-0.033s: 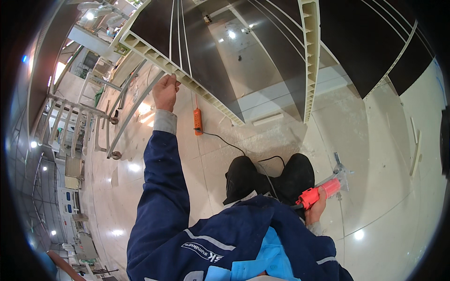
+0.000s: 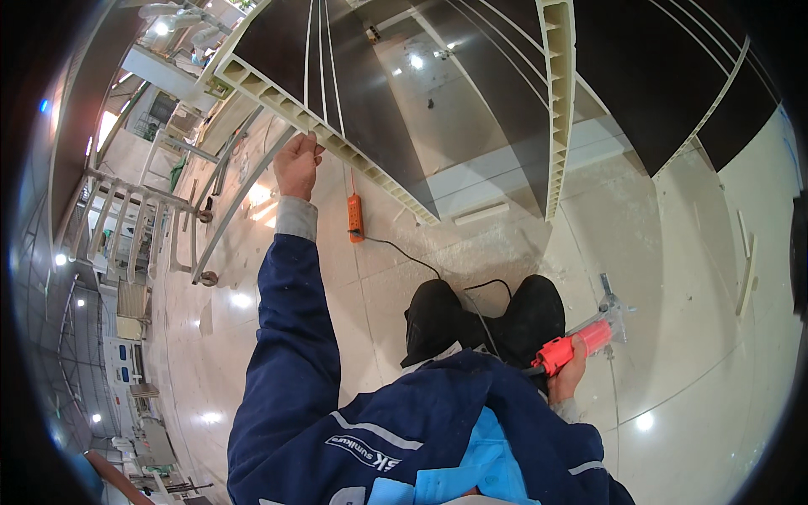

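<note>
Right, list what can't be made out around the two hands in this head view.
- Left hand: it grips the end of the hollow panel, but the fingertips curl behind the edge.
- Right hand: mostly hidden behind the blue jacket; only part shows around the red tool.
- The tool's tip: clear guard and glare blur it.
- Black cord: from the orange power strip it vanishes behind the shoes.

Dark panel (image 2: pixel 370 109) is looking glossy with a hollow plastic-looking cream edge; red tool (image 2: pixel 572 345) is looking like plastic; floor tiles (image 2: pixel 699 404) are shining, dusty.
</note>
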`<act>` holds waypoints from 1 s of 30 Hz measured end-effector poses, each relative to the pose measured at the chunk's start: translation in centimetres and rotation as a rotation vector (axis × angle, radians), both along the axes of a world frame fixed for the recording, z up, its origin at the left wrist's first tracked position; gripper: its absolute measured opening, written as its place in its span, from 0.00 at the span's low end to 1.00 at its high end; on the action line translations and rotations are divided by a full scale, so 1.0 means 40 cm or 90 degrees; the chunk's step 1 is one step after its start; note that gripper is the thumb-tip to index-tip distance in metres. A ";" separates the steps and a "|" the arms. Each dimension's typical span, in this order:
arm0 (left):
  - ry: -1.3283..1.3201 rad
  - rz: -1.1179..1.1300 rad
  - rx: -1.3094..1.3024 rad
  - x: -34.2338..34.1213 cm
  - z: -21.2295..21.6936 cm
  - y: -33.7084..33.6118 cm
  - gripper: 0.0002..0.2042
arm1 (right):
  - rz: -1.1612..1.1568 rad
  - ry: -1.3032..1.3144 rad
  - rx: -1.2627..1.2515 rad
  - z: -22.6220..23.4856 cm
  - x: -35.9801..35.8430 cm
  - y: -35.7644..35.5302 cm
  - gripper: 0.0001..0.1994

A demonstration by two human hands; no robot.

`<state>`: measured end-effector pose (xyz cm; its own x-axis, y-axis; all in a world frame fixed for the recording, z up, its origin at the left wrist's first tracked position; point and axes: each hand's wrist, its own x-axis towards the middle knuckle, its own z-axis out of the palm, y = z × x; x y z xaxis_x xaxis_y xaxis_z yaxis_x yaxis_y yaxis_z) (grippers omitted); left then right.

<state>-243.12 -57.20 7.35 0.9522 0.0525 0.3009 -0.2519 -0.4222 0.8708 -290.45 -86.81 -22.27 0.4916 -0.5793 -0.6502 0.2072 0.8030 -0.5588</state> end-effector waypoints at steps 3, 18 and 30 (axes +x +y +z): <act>0.017 0.004 -0.014 0.003 0.005 -0.004 0.16 | 0.003 0.003 0.003 0.003 0.008 0.001 0.13; 0.135 0.006 -0.051 0.009 0.042 -0.002 0.19 | -0.010 -0.013 0.008 -0.029 0.017 -0.004 0.14; 0.049 -0.026 -0.092 -0.024 -0.002 0.000 0.22 | -0.022 -0.004 0.012 0.012 0.028 -0.002 0.13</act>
